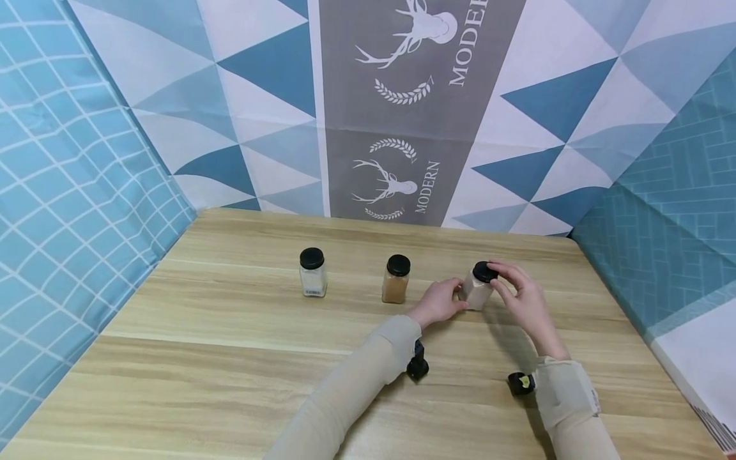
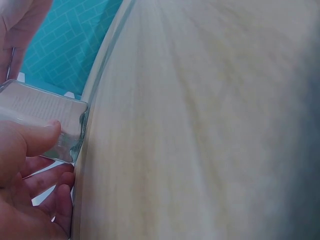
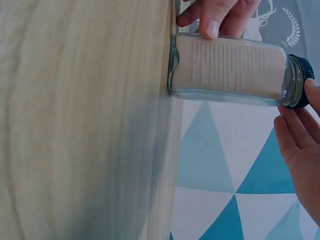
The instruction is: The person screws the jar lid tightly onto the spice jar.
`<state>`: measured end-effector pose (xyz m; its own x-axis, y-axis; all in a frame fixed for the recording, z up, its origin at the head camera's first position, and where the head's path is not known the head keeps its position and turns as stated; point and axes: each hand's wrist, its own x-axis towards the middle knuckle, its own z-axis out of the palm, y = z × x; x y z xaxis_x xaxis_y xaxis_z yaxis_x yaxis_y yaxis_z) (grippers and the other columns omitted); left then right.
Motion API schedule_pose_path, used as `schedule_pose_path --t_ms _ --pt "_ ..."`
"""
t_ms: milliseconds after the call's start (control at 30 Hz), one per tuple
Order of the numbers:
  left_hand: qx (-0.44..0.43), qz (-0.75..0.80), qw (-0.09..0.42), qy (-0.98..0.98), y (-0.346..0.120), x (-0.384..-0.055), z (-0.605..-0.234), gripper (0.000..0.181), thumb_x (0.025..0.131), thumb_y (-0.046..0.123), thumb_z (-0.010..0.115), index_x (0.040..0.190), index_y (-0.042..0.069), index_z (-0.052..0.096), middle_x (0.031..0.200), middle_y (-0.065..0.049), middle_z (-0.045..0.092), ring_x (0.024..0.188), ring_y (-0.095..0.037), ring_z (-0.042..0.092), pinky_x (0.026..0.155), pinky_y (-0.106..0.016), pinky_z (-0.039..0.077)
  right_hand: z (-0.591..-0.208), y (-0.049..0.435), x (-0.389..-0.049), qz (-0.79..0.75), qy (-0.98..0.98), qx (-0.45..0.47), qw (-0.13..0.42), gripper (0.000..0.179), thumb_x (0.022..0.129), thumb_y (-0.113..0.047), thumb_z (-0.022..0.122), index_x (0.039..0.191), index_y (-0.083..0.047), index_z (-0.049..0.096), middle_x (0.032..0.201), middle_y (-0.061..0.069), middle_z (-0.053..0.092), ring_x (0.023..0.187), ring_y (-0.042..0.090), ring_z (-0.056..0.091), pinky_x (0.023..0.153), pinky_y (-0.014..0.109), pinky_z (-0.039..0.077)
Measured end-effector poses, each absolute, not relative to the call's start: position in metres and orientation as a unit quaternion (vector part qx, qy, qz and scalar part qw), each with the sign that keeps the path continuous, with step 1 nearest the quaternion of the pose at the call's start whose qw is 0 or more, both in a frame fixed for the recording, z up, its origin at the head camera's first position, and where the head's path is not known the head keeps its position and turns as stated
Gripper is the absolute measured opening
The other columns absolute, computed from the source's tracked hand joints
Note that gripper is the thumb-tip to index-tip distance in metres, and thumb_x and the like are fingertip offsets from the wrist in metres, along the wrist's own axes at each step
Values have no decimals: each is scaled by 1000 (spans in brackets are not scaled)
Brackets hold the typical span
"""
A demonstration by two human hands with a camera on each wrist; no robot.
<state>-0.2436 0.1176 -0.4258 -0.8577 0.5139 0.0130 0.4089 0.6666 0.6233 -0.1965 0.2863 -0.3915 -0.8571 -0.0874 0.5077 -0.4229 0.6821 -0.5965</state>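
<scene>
A glass spice jar (image 1: 476,295) with pale powder inside stands upright on the wooden table at the right. My left hand (image 1: 440,301) grips its lower body from the left, the thumb lying along the glass in the left wrist view. At the top, my right hand (image 1: 526,308) pinches the black lid (image 1: 485,271) between thumb and fingers. The right wrist view shows the jar's embossed lines, with the lid (image 3: 301,82) on its neck. The jar's base touches the table.
To the left stand a jar of orange-brown powder (image 1: 395,289) and a jar of white contents (image 1: 313,281), both black-lidded. Small black wrist devices, one (image 1: 417,367) on the left and another (image 1: 521,383) on the right, sit by the sleeves. Patterned cloths (image 1: 276,128) surround the table (image 1: 201,383).
</scene>
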Motion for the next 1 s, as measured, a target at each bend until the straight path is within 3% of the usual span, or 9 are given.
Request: schedule_pose_path --t_ms 200,500,800,1000 --pt "258 315 79 910 117 -244 -425 45 88 29 60 128 13 49 121 -1 58 111 -13 54 97 -27 39 -389 284 -195 379 -891 125 216 36 84 -16 65 118 -7 59 126 12 53 110 31 52 89 3 33" --pt "259 313 82 910 117 -243 -424 44 88 29 60 127 12 50 121 -2 59 110 -14 53 98 -28 38 -390 282 -197 403 -872 156 231 34 83 -3 63 117 -3 59 122 18 52 106 -11 44 91 3 33" --pt "261 316 79 909 118 -243 -425 45 87 28 61 127 12 50 121 -2 59 110 -14 54 98 -28 38 -391 285 -195 371 -883 153 245 31 83 -6 64 115 -4 61 126 16 53 105 -15 42 87 2 33" --pt "259 319 84 908 118 -244 -425 46 88 28 60 129 12 49 121 -2 58 111 -15 53 98 -27 38 -394 289 -193 368 -879 157 259 30 84 -1 61 114 -6 62 123 13 56 106 -12 44 85 10 39"
